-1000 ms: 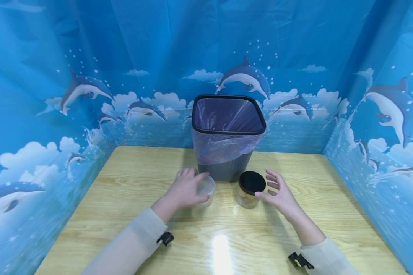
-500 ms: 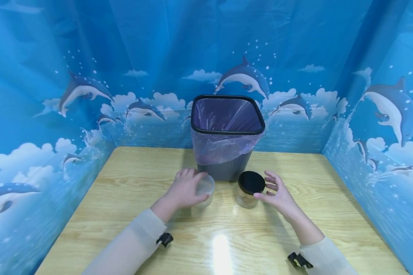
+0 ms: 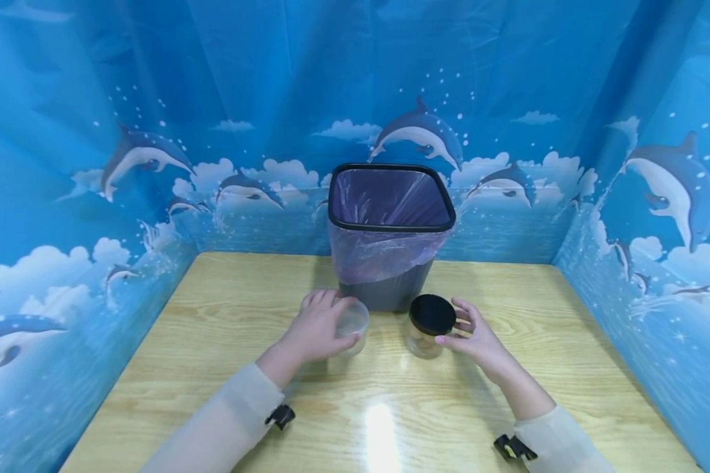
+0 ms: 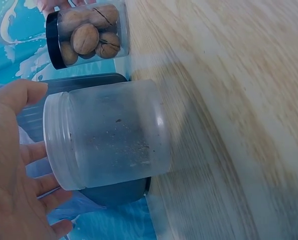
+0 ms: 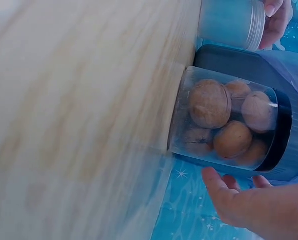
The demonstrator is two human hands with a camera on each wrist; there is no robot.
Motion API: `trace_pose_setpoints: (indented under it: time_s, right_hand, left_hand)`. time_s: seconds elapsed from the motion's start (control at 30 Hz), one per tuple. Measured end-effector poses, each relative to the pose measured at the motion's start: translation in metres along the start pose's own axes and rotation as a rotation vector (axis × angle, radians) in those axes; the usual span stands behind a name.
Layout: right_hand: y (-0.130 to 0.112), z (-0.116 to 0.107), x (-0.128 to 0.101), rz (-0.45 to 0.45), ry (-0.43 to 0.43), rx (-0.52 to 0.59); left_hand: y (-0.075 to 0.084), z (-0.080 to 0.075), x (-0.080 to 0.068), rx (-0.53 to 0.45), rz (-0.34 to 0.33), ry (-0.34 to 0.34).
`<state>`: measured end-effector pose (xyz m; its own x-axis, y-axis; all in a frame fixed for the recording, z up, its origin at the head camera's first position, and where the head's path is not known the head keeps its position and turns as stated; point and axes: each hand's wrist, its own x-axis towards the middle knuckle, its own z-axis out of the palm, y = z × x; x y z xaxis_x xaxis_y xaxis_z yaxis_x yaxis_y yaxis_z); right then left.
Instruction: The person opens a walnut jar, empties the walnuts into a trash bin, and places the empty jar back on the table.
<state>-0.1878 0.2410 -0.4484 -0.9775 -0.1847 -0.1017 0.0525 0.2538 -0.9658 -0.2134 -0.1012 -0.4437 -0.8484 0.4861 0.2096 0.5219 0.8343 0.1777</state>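
A clear plastic jar without a visible lid stands upright on the table, with small brown crumbs inside. My left hand is spread beside its rim, thumb and fingers apart; whether the fingers touch the rim is hard to tell. To the right stands a second clear jar with a black lid, holding several walnuts. Around that lid's right side, my right hand is held with fingers loosely bent. The right wrist view shows a gap between some of its fingertips and the jar.
Right behind the jars stands a dark grey trash bin with a black rim, lined with a translucent purple bag. The wooden table is bordered at the back and sides by a blue dolphin-print curtain.
My right hand has shifted slightly left, closer to the walnut jar. The left hand has barely moved, and both jars stay in place.
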Motion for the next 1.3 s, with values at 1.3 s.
trace_pose_setpoints:
  time_s: [1.3]
  right_hand:
    - [0.019, 0.001, 0.018, 0.076, -0.143, 0.009]
  left_hand:
    - [0.04, -0.01, 0.016, -0.025, 0.132, 0.055]
